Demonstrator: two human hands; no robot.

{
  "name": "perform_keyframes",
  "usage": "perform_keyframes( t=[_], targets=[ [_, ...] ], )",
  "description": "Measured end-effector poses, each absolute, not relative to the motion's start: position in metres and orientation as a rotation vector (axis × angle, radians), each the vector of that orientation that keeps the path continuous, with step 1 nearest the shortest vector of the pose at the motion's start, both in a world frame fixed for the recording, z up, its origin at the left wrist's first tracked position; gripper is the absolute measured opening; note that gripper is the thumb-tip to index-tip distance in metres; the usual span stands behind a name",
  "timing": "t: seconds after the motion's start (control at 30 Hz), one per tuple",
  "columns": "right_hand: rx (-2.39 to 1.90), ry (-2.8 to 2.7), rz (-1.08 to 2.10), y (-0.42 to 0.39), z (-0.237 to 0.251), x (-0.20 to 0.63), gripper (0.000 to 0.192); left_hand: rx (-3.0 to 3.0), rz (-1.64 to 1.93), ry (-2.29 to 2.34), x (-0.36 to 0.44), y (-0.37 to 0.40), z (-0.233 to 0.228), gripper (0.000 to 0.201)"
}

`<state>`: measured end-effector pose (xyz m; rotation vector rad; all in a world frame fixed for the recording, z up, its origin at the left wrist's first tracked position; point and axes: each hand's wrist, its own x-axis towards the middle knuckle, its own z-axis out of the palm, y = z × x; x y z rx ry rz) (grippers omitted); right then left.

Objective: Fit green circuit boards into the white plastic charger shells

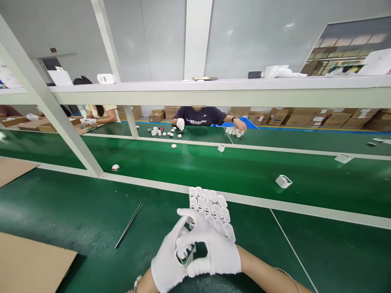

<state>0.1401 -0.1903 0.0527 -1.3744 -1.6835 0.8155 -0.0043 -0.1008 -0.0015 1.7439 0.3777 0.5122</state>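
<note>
Both my hands wear white gloves and are close together at the bottom middle of the head view. My left hand [168,258] is closed around a small circuit board [185,257] with components standing on it, partly hidden by the gloves. Curled over from the right, my right hand [214,246] has its fingers at the same board, with the thumb below. Just beyond the hands stand several white plastic housings [208,207] in close rows, the nearest ones partly covered by my gloves. A pair of tweezers [128,226] lies on the green bench to the left.
Cardboard sheets [27,264] lie at left. Past the bench's pale rail runs a green conveyor [195,167] carrying a white housing [283,181] and a small assembly [115,167]. A shelf [214,97] crosses above on a slanted post [61,110]. A co-worker [198,116] sits opposite.
</note>
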Motion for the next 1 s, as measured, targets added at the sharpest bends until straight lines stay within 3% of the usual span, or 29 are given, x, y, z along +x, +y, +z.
perform_keyframes(
  t=[0.13,0.37,0.53,0.6,0.7,0.87,1.0],
  targets=[
    [-1.346,-1.692,0.845,-0.192,0.058,0.137,0.044,1.739,0.619,0.296,-0.005,-0.099,-0.007,0.033],
    [-1.418,-1.550,0.886,-0.196,0.049,0.128,0.028,1.850,0.545,0.235,-0.003,-0.094,-0.004,0.037],
    [-1.495,-1.398,0.958,-0.195,0.037,0.126,0.074,1.783,0.509,0.213,-0.003,-0.098,-0.006,0.031],
    [-1.468,-1.364,1.015,-0.193,0.037,0.127,0.077,1.706,0.476,0.246,-0.003,-0.097,-0.011,0.024],
    [-1.462,-1.360,0.963,-0.192,0.043,0.130,0.065,1.594,0.332,0.236,-0.003,-0.093,-0.015,0.017],
    [-1.457,-1.526,0.874,-0.192,0.055,0.144,0.022,1.515,0.123,0.177,-0.011,-0.088,-0.003,0.027],
    [-1.492,-1.665,0.774,-0.192,0.055,0.148,0.017,1.503,0.040,0.159,-0.017,-0.091,0.011,0.031]
  ],
)
